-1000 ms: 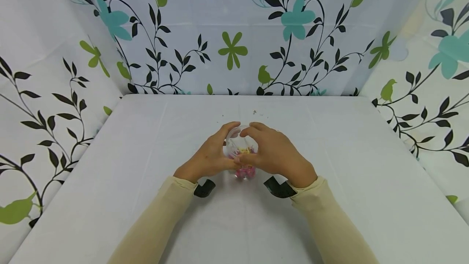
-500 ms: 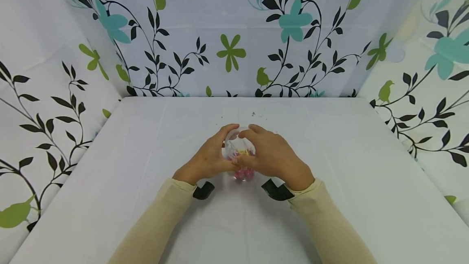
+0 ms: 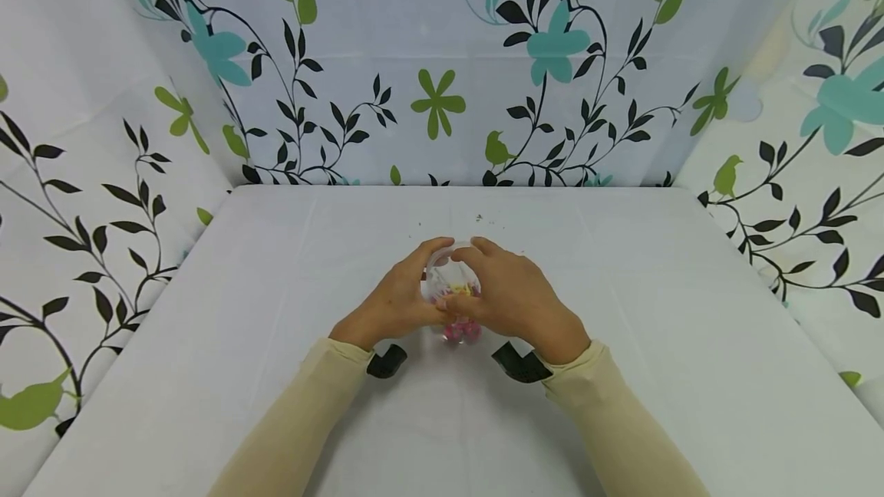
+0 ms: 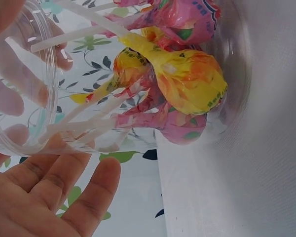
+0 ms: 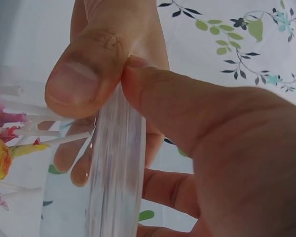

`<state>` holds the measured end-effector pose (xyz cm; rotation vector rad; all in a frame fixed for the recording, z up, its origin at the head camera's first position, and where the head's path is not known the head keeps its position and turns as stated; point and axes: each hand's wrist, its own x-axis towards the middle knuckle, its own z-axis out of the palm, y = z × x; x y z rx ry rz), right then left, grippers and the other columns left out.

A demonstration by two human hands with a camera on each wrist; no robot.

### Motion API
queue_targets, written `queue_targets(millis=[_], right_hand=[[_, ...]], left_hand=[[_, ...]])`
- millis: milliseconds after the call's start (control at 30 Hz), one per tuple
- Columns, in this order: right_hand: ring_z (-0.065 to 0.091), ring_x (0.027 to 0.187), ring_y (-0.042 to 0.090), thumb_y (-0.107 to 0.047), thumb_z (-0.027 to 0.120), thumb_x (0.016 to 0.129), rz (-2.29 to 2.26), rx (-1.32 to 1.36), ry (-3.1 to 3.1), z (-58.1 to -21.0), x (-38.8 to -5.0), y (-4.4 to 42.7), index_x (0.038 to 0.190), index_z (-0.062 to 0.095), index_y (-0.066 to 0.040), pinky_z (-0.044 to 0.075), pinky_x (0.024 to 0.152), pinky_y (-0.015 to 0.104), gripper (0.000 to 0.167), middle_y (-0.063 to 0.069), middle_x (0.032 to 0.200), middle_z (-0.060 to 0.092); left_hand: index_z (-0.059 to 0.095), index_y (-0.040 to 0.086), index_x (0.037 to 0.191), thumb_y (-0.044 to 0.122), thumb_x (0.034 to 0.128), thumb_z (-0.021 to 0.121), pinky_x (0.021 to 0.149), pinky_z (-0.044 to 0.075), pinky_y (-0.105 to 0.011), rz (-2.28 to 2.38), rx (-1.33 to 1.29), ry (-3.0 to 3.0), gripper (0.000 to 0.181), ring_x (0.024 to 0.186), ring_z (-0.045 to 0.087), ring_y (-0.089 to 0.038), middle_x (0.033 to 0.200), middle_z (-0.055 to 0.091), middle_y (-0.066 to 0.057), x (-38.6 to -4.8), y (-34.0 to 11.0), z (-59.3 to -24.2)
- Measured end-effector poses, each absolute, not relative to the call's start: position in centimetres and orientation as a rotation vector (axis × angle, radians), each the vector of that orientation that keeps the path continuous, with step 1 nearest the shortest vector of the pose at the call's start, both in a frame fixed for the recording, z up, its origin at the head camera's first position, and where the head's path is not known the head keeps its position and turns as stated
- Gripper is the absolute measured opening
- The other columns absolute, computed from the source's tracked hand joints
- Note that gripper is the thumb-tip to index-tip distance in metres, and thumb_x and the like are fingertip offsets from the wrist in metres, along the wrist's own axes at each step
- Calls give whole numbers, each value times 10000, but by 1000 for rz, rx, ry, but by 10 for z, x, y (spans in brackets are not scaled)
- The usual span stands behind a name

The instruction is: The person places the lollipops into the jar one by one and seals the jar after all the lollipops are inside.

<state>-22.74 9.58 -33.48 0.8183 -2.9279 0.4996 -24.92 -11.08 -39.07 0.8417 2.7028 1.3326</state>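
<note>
A clear plastic jar (image 3: 452,273) of wrapped lollipops (image 3: 461,330) stands upright on the white table, between both hands. My left hand (image 3: 395,299) curves round the jar's upper part from the left. From the right, my right hand (image 3: 518,294) grips the top. In the right wrist view the two thumbs meet at the ridged clear rim (image 5: 116,168); whether this is a lid or the neck, I cannot tell. The left wrist view shows a yellow lollipop (image 4: 192,81) and pink ones lying heads down at the jar's base, white sticks towards the mouth.
The white-covered table (image 3: 207,374) spreads out on all sides of the jar. Small dark specks (image 3: 479,218) lie beyond it. A leaf-patterned curtain (image 3: 442,60) closes off the back and sides. Black straps (image 3: 522,363) sit at both wrists.
The head view has tilted slightly, so the scene sits a little lower in it. Both hands keep the same hold on the jar, and the jar stays in place.
</note>
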Motion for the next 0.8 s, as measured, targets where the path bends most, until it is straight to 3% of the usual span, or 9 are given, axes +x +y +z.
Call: queue_targets(millis=[200, 333, 567, 667, 800], right_hand=[[684, 1171, 426, -526, 772, 911, 466, 805, -2900, -337, -227, 95, 1437, 599, -128, 560, 949, 591, 682, 245, 1505, 536], [688, 1148, 424, -520, 769, 915, 494, 822, -2898, -338, -229, 96, 1429, 599, -135, 568, 932, 586, 664, 236, 1510, 524], [528, 1379, 403, -531, 750, 926, 680, 842, -2993, -337, -241, 107, 1479, 567, -179, 483, 1072, 598, 681, 180, 1603, 414], [421, 1470, 407, -579, 692, 951, 737, 784, -2971, -332, -248, 117, 1519, 526, -144, 409, 1135, 623, 735, 175, 1644, 358], [302, 1536, 414, -604, 603, 995, 790, 649, -2883, -327, -266, 138, 1572, 455, -146, 321, 1176, 664, 751, 158, 1695, 268]], left_hand=[[344, 161, 1597, 166, 770, 935, 1062, 500, -492, 1323, 875, 2711, 1017, 1343, 520, -243, 1565, 476, -37, -251, -108, -391], [342, 155, 1598, 178, 771, 927, 1030, 520, -501, 1311, 858, 2721, 1014, 1289, 545, -259, 1561, 471, -47, -252, -108, -390], [316, 223, 1609, 330, 839, 878, 1055, 502, -491, 1281, 806, 2693, 959, 1263, 545, -244, 1559, 449, -37, -253, -113, -390], [318, 198, 1612, 454, 918, 786, 1109, 463, -519, 1300, 820, 2715, 875, 1353, 515, -270, 1575, 448, -60, -254, -120, -387], [341, 123, 1604, 614, 1015, 559, 1167, 384, -578, 1297, 862, 2890, 797, 1463, 429, -310, 1605, 427, -93, -255, -136, -377]])
